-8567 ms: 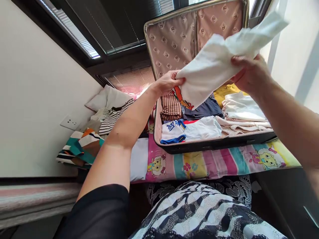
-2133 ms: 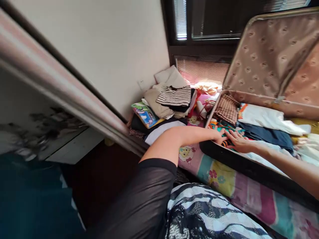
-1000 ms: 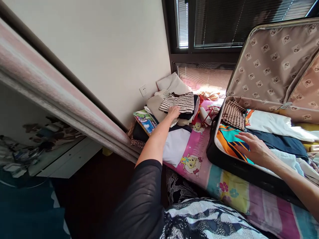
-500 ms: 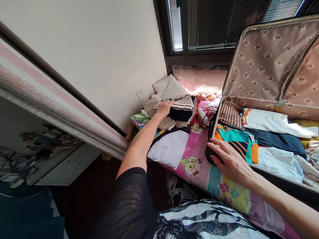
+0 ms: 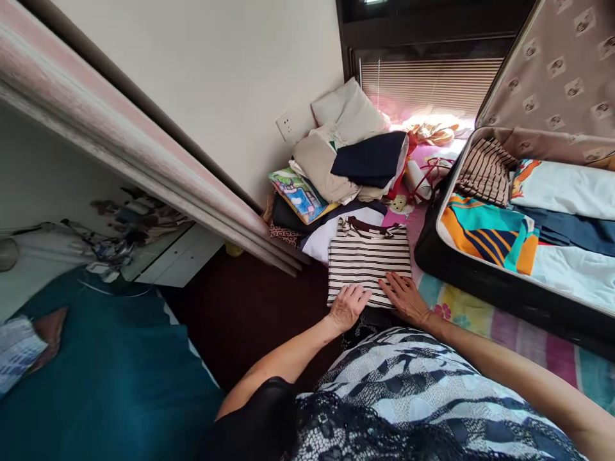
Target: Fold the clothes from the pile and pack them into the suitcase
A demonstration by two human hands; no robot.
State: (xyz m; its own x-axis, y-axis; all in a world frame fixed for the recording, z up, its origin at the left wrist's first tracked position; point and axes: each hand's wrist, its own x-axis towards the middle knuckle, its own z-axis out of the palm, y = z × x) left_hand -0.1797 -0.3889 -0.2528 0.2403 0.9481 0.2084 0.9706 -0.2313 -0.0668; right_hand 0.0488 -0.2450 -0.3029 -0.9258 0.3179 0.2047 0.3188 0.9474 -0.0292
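Note:
A folded striped shirt, cream with dark lines and a dark neckline, lies in front of me. It covers part of a white garment with a dark edge. My left hand rests on the shirt's lower left edge, fingers close together and slightly bent. Flat on its lower right corner lies my right hand, fingers spread. Behind the shirt is a pile of folded clothes, with a dark navy piece and a beige piece on top.
An open suitcase packed with folded clothes stands on the right, on a patterned bed cover. A pale cushion leans in the corner by the wall. A pinkish post slants along the left, near a teal-covered bed.
The striped shirt has come off the pile and lies close to me. My left hand drew back with it; my right hand left the suitcase edge for the shirt. The view tilted down.

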